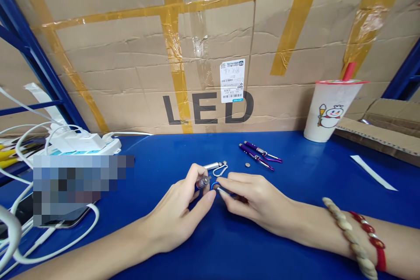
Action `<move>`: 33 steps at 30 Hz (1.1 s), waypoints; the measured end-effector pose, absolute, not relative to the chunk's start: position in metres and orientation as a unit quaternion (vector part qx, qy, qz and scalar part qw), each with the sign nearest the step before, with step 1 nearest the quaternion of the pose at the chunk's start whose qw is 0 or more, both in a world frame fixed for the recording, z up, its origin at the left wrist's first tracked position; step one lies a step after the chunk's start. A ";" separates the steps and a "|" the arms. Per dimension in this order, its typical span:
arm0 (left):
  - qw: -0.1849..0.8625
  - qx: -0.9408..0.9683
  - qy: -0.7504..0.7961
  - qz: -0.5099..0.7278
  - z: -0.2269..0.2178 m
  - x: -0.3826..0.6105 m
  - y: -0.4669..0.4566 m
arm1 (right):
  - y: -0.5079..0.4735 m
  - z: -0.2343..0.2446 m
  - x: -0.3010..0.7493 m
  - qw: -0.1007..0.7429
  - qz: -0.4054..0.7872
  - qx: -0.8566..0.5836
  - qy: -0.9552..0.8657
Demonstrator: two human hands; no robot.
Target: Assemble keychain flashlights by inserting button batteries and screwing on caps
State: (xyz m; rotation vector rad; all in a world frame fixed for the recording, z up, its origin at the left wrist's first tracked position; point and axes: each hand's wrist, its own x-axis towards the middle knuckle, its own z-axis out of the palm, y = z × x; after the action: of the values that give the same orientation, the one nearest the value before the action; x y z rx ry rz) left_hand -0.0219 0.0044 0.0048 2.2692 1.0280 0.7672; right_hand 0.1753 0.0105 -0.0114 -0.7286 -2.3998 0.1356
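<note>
My left hand is closed around a small keychain flashlight, its metal-rimmed end pointing toward the right. Close beside it, my right hand pinches a blue carabiner clip between thumb and fingers. Whether the clip is joined to the flashlight I cannot tell, since the fingers cover part of both. Just behind my hands lie a silver tube and a silver carabiner clip. A small round button cell rests farther right. Two purple keychain flashlights with clips lie behind my right hand.
A big cardboard box marked LED walls off the back of the blue table. At back right stands a drink cup near a white strip. White cables, a power strip and a partly blurred phone crowd the left.
</note>
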 end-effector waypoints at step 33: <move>0.134 0.899 0.339 0.242 -0.002 -0.021 0.007 | 0.006 -0.012 0.175 0.405 -0.037 -0.276 -0.871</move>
State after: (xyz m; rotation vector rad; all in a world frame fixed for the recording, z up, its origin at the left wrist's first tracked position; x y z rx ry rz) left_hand -0.0205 0.0068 -0.0021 2.6069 0.9822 0.7015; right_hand 0.1754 0.0065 -0.0118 -0.6972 -2.1976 -0.0942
